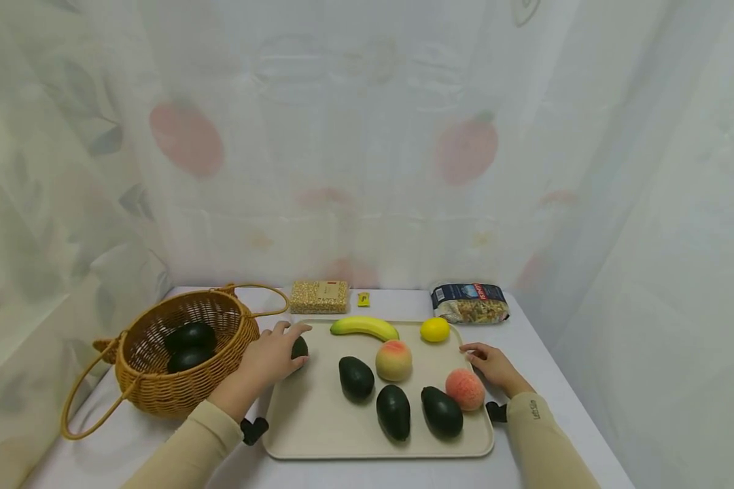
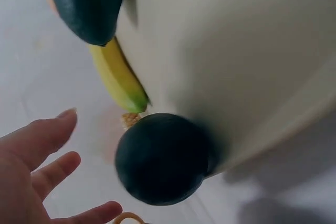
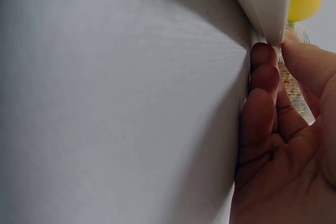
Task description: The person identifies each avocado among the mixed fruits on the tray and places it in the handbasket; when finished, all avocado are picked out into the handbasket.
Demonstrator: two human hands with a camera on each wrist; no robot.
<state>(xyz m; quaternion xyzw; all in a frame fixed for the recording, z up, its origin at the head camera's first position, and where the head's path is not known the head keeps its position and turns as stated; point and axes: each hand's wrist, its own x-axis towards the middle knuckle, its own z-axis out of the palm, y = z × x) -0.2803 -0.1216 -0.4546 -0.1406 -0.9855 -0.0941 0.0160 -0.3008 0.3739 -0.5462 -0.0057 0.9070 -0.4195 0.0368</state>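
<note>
My left hand [image 1: 271, 356] is over the left edge of the beige tray [image 1: 318, 435], its fingers spread around a dark green avocado [image 1: 300, 348]. In the left wrist view a gap shows between that avocado [image 2: 160, 158] and the thumb and fingers. At the tray's right edge my right hand [image 1: 494, 367] grips the rim. The right wrist view shows the thumb on top of the tray edge [image 3: 268, 3] and the other fingers [image 3: 258, 114] curled against its underside. Also on the tray lie more avocados [image 1: 394, 413], a banana [image 1: 365, 327], a lemon [image 1: 435, 330] and two peaches [image 1: 394, 360].
A wicker basket [image 1: 171, 394] with two looped handles stands left of the tray, with dark avocados [image 1: 191, 337] inside. Behind the tray are a bag of grains [image 1: 319, 297], a small yellow packet [image 1: 363, 299] and a pasta bag [image 1: 469, 303]. Pale curtains [image 1: 355, 136] hang around the table.
</note>
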